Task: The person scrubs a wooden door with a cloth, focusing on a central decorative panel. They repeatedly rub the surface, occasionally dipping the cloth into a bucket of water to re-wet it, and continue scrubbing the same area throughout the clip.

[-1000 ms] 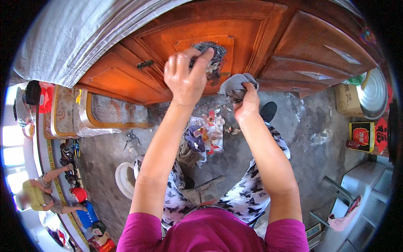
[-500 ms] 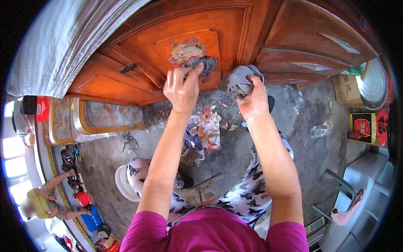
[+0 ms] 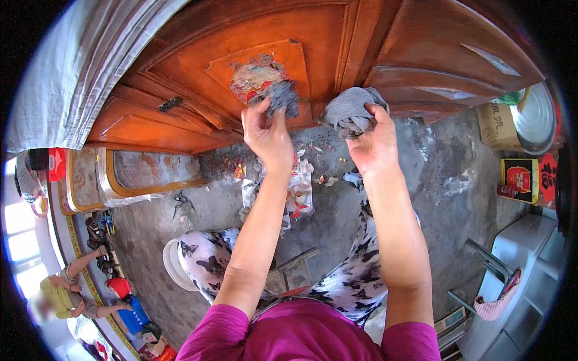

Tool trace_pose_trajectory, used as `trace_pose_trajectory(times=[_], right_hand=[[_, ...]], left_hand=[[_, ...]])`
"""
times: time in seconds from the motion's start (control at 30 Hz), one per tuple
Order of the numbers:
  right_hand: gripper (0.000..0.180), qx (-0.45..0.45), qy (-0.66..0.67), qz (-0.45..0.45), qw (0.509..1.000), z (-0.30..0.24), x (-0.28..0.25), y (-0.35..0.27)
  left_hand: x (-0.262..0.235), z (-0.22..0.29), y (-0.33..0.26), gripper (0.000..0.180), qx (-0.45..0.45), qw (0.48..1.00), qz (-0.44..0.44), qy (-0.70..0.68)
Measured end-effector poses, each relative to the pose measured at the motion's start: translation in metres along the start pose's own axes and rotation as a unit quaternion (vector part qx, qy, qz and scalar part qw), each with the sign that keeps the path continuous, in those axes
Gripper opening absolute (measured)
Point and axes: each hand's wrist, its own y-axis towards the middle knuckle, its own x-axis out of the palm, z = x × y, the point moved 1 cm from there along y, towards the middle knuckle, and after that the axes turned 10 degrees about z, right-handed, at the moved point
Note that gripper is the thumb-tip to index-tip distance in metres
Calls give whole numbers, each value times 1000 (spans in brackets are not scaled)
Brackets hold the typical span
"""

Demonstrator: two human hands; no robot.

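Note:
My left hand (image 3: 265, 135) pinches a fuzzy grey scouring pad (image 3: 283, 100) against the lower right of a torn paper patch (image 3: 253, 78). That patch, coloured scraps with a ragged outline, clings to an orange-brown wooden cabinet door (image 3: 198, 54). A crumpled grey cloth (image 3: 352, 111) is bunched in my right hand (image 3: 373, 144), its thumb over the near side. The cloth hangs just in front of the cabinet's lower edge; whether it touches the wood I cannot tell. The fingers behind the cloth are hidden.
Paper scraps (image 3: 301, 186) litter the concrete floor below my hands. Scissors (image 3: 182, 201) lie to the left, near a white bucket (image 3: 174, 265). A person (image 3: 66, 289) sits at the far left. At right are a cardboard box (image 3: 498, 126) and a grey cabinet (image 3: 524, 246).
My left hand has drawn slightly down and right on the patch, with the pad still in its fingers. My right hand and the cloth have shifted slightly right. The view has tilted a little.

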Motion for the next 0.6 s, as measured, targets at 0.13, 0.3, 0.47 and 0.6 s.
trace_pose_trajectory(times=[0.13,0.3,0.47,0.6], right_hand=[[24,-11,-1,16,1000,-6,3,-11],[22,8,2,25,1000,-5,4,-12],[22,2,10,40,999,-14,-5,2],[24,-19,12,25,999,-17,-2,-8]], left_hand=[[6,13,-2,26,204,963,-52,169],[-19,-101,-45,26,23,970,-46,238],[5,-65,-42,22,4,985,-47,166],[23,30,-12,18,69,994,-30,83]])
